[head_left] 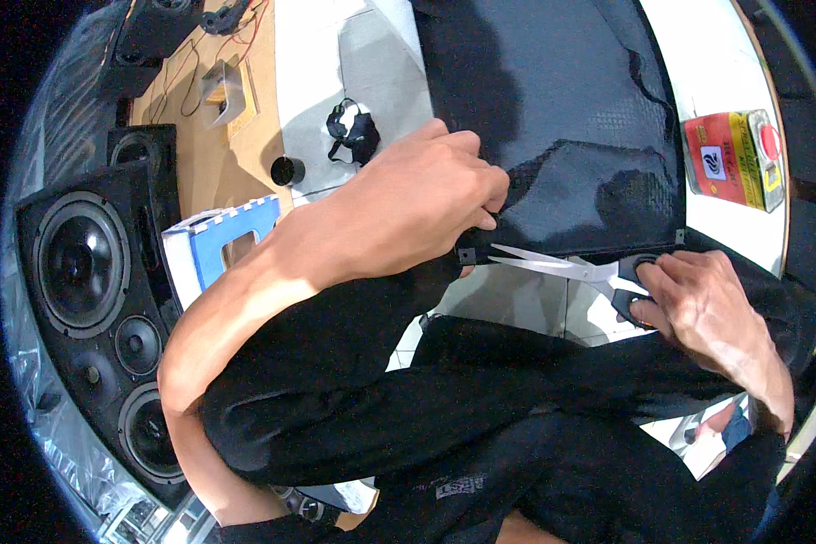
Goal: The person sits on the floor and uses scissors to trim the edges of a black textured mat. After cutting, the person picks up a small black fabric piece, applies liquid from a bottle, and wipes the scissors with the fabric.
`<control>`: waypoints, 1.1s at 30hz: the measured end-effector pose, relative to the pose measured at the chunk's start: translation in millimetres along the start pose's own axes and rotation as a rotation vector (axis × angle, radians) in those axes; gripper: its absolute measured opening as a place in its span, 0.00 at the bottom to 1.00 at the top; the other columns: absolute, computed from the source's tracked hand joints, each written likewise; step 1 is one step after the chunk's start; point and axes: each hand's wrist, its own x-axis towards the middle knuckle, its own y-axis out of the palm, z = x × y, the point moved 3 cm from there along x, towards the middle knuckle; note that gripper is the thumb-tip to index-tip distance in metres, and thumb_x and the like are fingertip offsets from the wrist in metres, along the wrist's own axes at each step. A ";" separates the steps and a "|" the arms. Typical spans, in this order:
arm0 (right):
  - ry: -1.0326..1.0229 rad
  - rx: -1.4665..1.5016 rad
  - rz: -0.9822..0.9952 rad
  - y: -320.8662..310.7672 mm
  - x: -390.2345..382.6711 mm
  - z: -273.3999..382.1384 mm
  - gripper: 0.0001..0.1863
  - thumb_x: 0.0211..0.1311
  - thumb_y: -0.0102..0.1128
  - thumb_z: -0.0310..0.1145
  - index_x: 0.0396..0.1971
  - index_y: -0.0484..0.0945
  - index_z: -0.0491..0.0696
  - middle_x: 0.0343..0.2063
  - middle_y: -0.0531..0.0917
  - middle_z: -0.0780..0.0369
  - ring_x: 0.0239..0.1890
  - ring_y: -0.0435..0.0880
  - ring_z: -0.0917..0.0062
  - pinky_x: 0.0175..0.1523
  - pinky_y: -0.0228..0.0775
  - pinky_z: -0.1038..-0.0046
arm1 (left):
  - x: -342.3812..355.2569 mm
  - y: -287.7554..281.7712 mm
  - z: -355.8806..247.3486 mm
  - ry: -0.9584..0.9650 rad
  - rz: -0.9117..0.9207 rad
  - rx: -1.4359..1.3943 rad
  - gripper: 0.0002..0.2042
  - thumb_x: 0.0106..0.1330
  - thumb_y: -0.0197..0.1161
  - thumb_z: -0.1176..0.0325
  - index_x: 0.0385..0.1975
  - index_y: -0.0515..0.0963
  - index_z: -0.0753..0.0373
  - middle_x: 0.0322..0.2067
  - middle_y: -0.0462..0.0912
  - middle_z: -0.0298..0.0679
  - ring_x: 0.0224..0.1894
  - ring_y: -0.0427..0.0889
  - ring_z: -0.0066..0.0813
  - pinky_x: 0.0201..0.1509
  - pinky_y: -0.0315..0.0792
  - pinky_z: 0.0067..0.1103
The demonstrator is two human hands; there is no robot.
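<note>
Scissors at the near edge of a black panel

Black panel: largest item, mesh-textured, lying flat; its right side borders a white board. Near edge faces the person. Progress, judged: black covering is in place across the visible face; work at the near edge appears under way and unfinished, since the blades stand apart there. Whether any cut has been made: cannot tell.

Speaker cabinet: upright, left of the wooden board; apparently not involved.

Blue-and-white box: by the wooden board's near right corner, cut-out window in its side. Contents not visible.

Red-and-yellow can: on the white board, between the panel's right side and the board's right edge. Red cap on; contents hidden.

Left hand: fingers curled, pinching at the panel's near left corner; exact grip partly hidden.

Right hand: wrapped around the handles of the scissors, off the panel's near right corner. Blades point left, tips just beside the near left corner; contact unclear.

Clear tray: on the wooden board, toward its right edge; small contents, not identifiable.

Black pot: just off that board's right edge; inside too dark to read.
</note>
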 end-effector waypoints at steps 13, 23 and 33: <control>-0.112 -0.035 0.013 2.0 29.9 -7.6 0.13 0.53 0.62 0.37 0.22 0.75 0.43 0.20 0.78 0.59 0.26 0.82 0.65 0.30 0.74 0.65 | 1.6 -2.3 -5.3 0.006 0.034 0.028 0.05 0.59 0.63 0.68 0.30 0.78 0.62 0.27 0.76 0.38 0.37 0.73 0.36 0.46 0.66 0.30; -0.191 -0.236 -0.041 12.0 30.7 -2.9 0.12 0.51 0.64 0.36 0.24 0.74 0.43 0.21 0.77 0.60 0.26 0.80 0.69 0.28 0.72 0.67 | -0.5 2.5 -0.1 0.023 0.016 0.074 0.04 0.60 0.62 0.69 0.29 0.78 0.62 0.27 0.77 0.39 0.38 0.76 0.37 0.47 0.66 0.29; -0.186 -0.298 -0.079 12.4 29.3 -3.7 0.10 0.50 0.64 0.33 0.26 0.73 0.44 0.21 0.74 0.63 0.26 0.77 0.72 0.29 0.72 0.69 | -3.5 -1.2 1.7 -0.033 -0.074 0.042 0.04 0.60 0.63 0.68 0.29 0.78 0.61 0.27 0.77 0.41 0.38 0.77 0.40 0.47 0.68 0.33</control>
